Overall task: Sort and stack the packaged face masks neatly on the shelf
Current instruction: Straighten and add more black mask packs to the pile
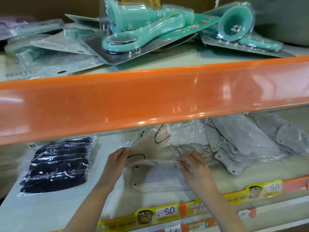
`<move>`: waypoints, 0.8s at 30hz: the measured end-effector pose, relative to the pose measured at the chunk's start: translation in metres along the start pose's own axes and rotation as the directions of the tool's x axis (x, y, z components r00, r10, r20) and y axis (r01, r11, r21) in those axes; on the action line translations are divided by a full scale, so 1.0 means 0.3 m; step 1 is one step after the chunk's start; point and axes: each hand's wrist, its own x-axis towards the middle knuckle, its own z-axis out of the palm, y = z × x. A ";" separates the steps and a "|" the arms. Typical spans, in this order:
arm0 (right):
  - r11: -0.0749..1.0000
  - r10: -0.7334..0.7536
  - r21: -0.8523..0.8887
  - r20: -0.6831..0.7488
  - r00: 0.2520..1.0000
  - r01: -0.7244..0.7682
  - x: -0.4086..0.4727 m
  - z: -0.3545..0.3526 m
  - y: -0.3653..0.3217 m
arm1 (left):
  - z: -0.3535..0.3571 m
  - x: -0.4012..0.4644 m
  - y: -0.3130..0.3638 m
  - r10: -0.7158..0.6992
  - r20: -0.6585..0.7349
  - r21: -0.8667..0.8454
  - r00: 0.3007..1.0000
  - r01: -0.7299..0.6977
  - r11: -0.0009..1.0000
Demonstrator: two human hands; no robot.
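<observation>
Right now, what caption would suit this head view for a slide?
Both hands, left and right, grip a beige mask pack on the shelf, between black masks and grey masks.

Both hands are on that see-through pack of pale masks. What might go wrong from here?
The left hand and right hand pinch only the edges of the slippery beige mask pack, so it may slide free. The loose grey mask pile beside it looks ready to spill over. The low orange shelf edge could snag a lifted pack.

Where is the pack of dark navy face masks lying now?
The clear plastic pack of dark navy face masks lies flat on the lower white shelf, left in the head view, apart from the left hand.
</observation>
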 end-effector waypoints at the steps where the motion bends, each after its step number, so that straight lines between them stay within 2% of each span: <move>1: 1.000 -0.010 -0.007 0.035 0.999 0.011 -0.009 0.005 0.001 | -0.003 0.001 0.000 0.015 0.010 0.006 1.000 -0.015 1.000; 5: 0.999 0.041 -0.042 0.181 0.983 -0.034 -0.049 0.036 0.004 | 0.005 -0.011 0.026 0.068 0.035 0.011 0.997 -0.068 0.998; 9: 0.995 0.000 -0.098 0.293 0.956 0.030 -0.069 0.062 -0.002 | 0.018 -0.017 0.031 0.122 0.044 0.063 0.992 -0.125 0.990; 11: 0.997 -0.006 -0.066 0.322 0.947 0.029 -0.072 0.058 -0.006 | 0.022 -0.016 0.022 0.126 0.034 0.085 0.992 -0.128 0.988; 14: 0.998 -0.032 0.057 0.216 0.976 0.020 -0.069 0.032 -0.025 | 0.028 -0.029 0.025 0.138 0.011 0.098 0.990 -0.139 0.985; 18: 0.997 -0.042 0.061 0.034 0.999 0.040 -0.055 -0.005 -0.035 | 0.030 -0.046 0.023 0.184 -0.049 0.102 0.982 -0.178 0.979; 21: 0.997 -0.028 -0.069 -0.050 0.998 0.024 -0.046 -0.023 -0.013 | 0.048 -0.058 0.030 0.208 -0.050 0.160 0.977 -0.198 0.967; 24: 0.965 0.072 -0.249 -0.052 0.996 -0.082 -0.048 -0.025 0.050 | 0.102 -0.070 0.048 0.238 0.048 0.228 0.970 -0.243 0.943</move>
